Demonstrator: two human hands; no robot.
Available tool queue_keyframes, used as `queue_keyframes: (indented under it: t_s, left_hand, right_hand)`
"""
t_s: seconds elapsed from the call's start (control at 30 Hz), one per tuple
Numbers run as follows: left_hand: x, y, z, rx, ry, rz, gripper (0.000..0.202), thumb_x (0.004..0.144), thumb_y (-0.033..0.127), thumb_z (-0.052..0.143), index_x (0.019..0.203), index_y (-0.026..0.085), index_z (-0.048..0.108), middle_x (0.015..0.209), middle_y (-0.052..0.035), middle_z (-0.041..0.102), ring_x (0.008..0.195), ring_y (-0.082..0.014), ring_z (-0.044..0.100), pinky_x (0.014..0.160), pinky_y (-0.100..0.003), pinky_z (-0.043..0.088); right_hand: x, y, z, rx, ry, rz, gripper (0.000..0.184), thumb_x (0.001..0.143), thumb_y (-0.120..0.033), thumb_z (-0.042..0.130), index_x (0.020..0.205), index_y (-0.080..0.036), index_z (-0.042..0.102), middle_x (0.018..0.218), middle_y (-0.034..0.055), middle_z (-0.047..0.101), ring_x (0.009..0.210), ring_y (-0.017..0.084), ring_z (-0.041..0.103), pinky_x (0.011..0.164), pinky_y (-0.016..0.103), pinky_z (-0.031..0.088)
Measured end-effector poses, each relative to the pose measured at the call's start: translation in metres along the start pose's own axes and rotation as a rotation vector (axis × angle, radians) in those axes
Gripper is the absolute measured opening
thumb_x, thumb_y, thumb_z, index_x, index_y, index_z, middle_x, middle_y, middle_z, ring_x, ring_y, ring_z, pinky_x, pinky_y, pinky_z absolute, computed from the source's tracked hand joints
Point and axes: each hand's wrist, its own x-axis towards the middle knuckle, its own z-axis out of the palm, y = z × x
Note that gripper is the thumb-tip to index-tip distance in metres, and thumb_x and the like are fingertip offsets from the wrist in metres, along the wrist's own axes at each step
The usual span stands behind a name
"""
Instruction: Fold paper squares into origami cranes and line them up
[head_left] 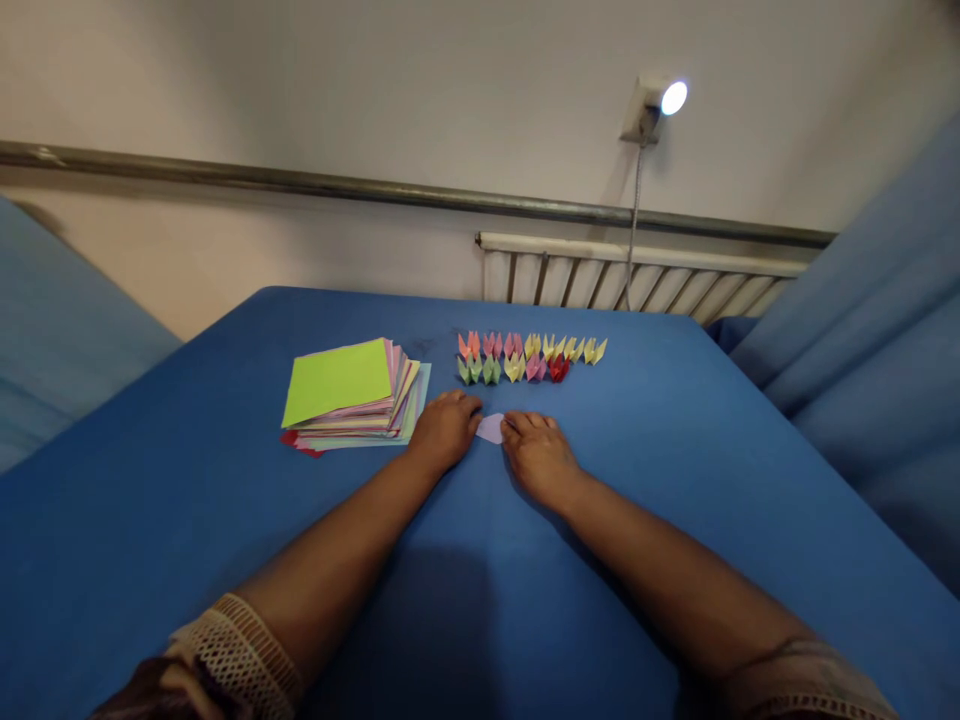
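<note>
A small folded piece of lilac paper lies on the blue-covered table between my two hands. My left hand has its fingers closed at the paper's left edge. On the opposite side, my right hand grips the right edge with thumb and bent fingers, covering that end of it. Just beyond the hands stand two rows of small folded paper cranes in orange, pink, yellow, green and red. To the left of my left hand is a thick stack of coloured paper, with a lime-green sheet on top.
The blue cloth covers the whole table. Behind it are a wall with a metal rail, a white radiator and a lit plug with a hanging cord. Blue curtains hang at both sides.
</note>
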Motion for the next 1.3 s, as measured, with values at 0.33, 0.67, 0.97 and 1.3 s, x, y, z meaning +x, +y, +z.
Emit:
queue_keyframes:
  t_s: [0.33, 0.67, 0.97, 1.3]
  left_hand:
    - [0.003, 0.004, 0.014, -0.161, -0.074, 0.05, 0.015, 0.087, 0.019, 0.048, 0.094, 0.018, 0.061, 0.087, -0.0049, 0.062, 0.082, -0.0186, 0.059, 0.076, -0.03, 0.047]
    - [0.001, 0.006, 0.013, -0.091, -0.056, 0.032, 0.024, 0.088, 0.03, 0.054, 0.108, 0.02, 0.064, 0.094, -0.0062, 0.061, 0.089, -0.021, 0.058, 0.082, -0.033, 0.045]
    - [0.003, 0.006, 0.014, -0.068, -0.046, 0.1, 0.023, 0.088, 0.026, 0.054, 0.107, 0.02, 0.064, 0.099, -0.0066, 0.063, 0.093, -0.0217, 0.056, 0.088, -0.036, 0.043]
    - [0.003, 0.007, 0.01, -0.095, -0.057, 0.094, 0.017, 0.085, 0.024, 0.055, 0.099, 0.018, 0.064, 0.098, -0.0066, 0.064, 0.094, -0.0224, 0.057, 0.087, -0.036, 0.044]
  right_hand:
    - [0.001, 0.012, 0.008, 0.152, 0.035, 0.054, 0.033, 0.096, -0.019, 0.037, 0.114, -0.016, 0.064, 0.118, 0.0116, 0.06, 0.103, 0.023, 0.051, 0.089, 0.032, 0.039]
    - [0.019, 0.031, 0.018, 0.353, 0.095, 0.287, 0.022, 0.089, -0.029, 0.056, 0.106, -0.019, 0.064, 0.102, 0.0066, 0.062, 0.091, 0.017, 0.059, 0.082, 0.026, 0.042]
    - [0.024, 0.029, 0.012, 0.363, 0.014, 0.315, 0.018, 0.083, -0.031, 0.064, 0.099, -0.022, 0.065, 0.093, 0.0026, 0.064, 0.086, 0.016, 0.059, 0.077, 0.026, 0.041]
    - [0.023, 0.028, 0.018, 0.38, 0.067, 0.294, 0.015, 0.082, -0.03, 0.064, 0.095, -0.022, 0.064, 0.096, 0.0034, 0.063, 0.092, 0.018, 0.056, 0.082, 0.028, 0.04]
